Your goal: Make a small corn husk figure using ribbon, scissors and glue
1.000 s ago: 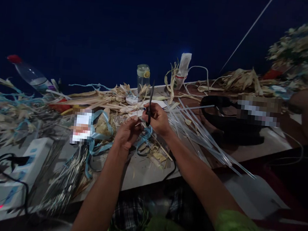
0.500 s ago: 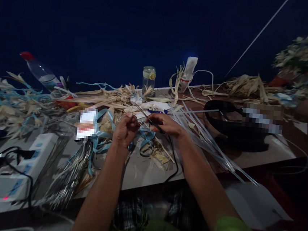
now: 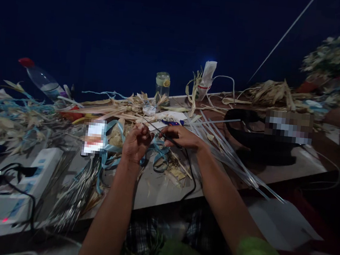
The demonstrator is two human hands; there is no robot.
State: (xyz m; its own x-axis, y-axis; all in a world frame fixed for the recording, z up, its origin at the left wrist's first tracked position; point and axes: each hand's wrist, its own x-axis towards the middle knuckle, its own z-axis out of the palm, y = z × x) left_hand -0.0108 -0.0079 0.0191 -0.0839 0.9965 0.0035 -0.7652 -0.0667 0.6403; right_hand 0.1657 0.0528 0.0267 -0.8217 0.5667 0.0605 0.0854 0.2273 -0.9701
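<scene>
My right hand (image 3: 178, 136) is wrapped round a slim dark corded tool that looks like a soldering iron (image 3: 165, 136). Its thin shaft points up and left, towards my left fingers. A black cord (image 3: 194, 174) trails from it to the table's front edge. My left hand (image 3: 138, 140) is closed in a pinch close by; what lies between its fingertips is too small to name. Light-blue ribbon (image 3: 161, 155) and dry husk scraps (image 3: 177, 174) lie below and between the hands. A white sheet (image 3: 171, 116) and a small blue object (image 3: 173, 122) are just beyond them.
Left are a power strip (image 3: 44, 171), a bundle of thin wires (image 3: 75, 198), a blurred-out device (image 3: 94, 138) and a red-capped bottle (image 3: 46, 81). A jar (image 3: 162, 88) and a cup (image 3: 202, 91) stand behind. Clear sticks (image 3: 229, 161) and a black curved object (image 3: 244, 134) lie right.
The view has shifted very slightly. Both hands stay close together in nearly the same pose, with the corded tool still in my right hand.
</scene>
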